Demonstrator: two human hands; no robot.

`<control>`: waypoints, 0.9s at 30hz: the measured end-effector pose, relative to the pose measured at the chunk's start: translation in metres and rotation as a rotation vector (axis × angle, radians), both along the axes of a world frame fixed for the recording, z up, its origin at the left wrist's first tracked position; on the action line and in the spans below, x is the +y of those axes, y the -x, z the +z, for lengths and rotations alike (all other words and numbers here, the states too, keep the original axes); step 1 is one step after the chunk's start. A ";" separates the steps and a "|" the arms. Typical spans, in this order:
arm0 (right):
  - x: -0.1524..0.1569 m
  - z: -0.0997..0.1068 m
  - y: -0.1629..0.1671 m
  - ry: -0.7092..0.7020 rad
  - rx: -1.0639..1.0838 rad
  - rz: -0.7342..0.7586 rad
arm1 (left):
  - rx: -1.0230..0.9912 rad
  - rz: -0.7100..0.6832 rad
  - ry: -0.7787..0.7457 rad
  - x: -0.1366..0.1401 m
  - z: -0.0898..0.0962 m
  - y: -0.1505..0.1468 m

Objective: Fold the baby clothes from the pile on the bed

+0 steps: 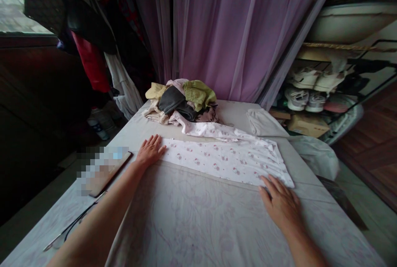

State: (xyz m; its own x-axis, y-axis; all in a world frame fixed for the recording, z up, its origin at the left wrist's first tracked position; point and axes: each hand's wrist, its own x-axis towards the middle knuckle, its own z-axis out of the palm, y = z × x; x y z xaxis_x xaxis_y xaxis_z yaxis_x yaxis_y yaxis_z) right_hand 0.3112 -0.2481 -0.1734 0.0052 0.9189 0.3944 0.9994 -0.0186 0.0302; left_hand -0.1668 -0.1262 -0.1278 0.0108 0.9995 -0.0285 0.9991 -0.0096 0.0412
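Note:
White pants with a small printed pattern (214, 157) lie across the cloth-covered table, one leg spread flat towards me and the other bunched behind it. My left hand (151, 150) rests flat at the left end of the near leg, fingers spread and touching its edge. At the right end, my right hand (281, 199) lies with fingers apart, its fingertips on the lower edge of the fabric. Neither hand grips anything. Behind the pants sits a heap of crumpled clothes (176, 101) in yellow, dark grey, green and pink.
A folded light garment (265, 122) lies at the back right of the table (198, 221). Left of my forearm are a phone (111, 174) and eyeglasses (76, 221). Purple curtains (217, 31) hang behind; a rack with shoes (297, 98) stands at right.

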 end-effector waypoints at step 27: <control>0.120 0.050 0.192 0.492 0.128 0.364 | -0.010 0.007 -0.034 0.000 -0.002 -0.001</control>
